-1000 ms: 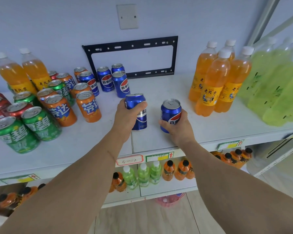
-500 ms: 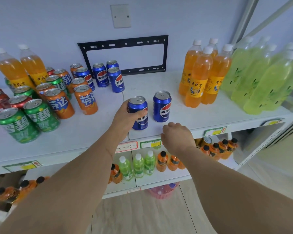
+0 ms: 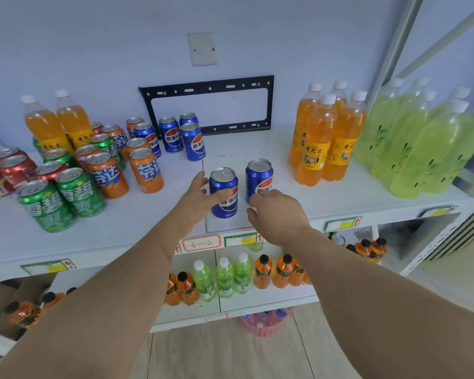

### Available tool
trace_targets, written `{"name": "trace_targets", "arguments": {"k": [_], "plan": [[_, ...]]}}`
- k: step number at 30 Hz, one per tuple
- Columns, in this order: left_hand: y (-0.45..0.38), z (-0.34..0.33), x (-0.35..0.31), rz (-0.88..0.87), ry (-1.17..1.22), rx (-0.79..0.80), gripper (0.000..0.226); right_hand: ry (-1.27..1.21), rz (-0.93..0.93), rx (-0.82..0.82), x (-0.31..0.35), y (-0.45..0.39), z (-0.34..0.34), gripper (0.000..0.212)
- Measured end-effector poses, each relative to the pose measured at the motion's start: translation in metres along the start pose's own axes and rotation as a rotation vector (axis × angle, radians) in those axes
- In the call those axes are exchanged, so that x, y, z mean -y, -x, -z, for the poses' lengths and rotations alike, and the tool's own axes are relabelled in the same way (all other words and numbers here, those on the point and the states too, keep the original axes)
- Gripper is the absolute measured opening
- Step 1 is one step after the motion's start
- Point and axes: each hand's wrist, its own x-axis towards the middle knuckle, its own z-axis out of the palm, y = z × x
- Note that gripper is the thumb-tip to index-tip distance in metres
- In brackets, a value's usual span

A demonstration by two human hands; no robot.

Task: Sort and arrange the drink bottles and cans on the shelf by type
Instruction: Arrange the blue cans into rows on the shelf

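Note:
Two blue Pepsi cans stand upright side by side near the front of the white shelf [image 3: 153, 217]: the left can [image 3: 224, 181] and the right can [image 3: 260, 175]. My left hand [image 3: 196, 199] is at the left can's side, thumb spread away and fingers loose against its front. My right hand [image 3: 278, 217] hovers loosely curled in front of the right can's base, holding nothing. Several more blue cans [image 3: 170, 135] stand at the back. Orange Fanta cans [image 3: 147, 170], green Sprite cans [image 3: 80, 192] and red cola cans [image 3: 14, 170] are mixed together on the left.
Orange bottles stand at the right [image 3: 329, 138] and at the back left [image 3: 44, 121]. Pale green bottles [image 3: 422, 140] fill the far right. A black wall bracket [image 3: 208, 86] hangs behind. Small bottles [image 3: 225, 277] line the lower shelf above a pink basket [image 3: 263, 324].
Both cans were set down on the shelf. My right hand let go first and drew back; my left hand has now loosened its grip on the left can.

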Motion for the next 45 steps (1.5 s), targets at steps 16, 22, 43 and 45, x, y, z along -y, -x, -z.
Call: {"name": "trace_targets", "arguments": {"k": [16, 22, 43, 45], "plan": [[-0.091, 0.064, -0.047, -0.307, -0.604, -0.539, 0.028, -0.174, -0.075, -0.031, 0.013, -0.194, 0.03, 0.025], [-0.169, 0.087, -0.045, -0.142, -0.29, -0.546, 0.043, -0.357, -0.151, 0.327, 0.001, -0.283, -0.006, 0.056], [-0.245, 0.073, 0.013, 0.069, 0.107, -0.326, 0.089, -1.072, -0.27, 0.452, -0.005, -0.439, -0.124, 0.089], [-0.242, 0.074, 0.016, 0.049, 0.181, -0.342, 0.091, -1.067, -0.207, 0.465, -0.009, -0.445, -0.133, 0.086]]}}
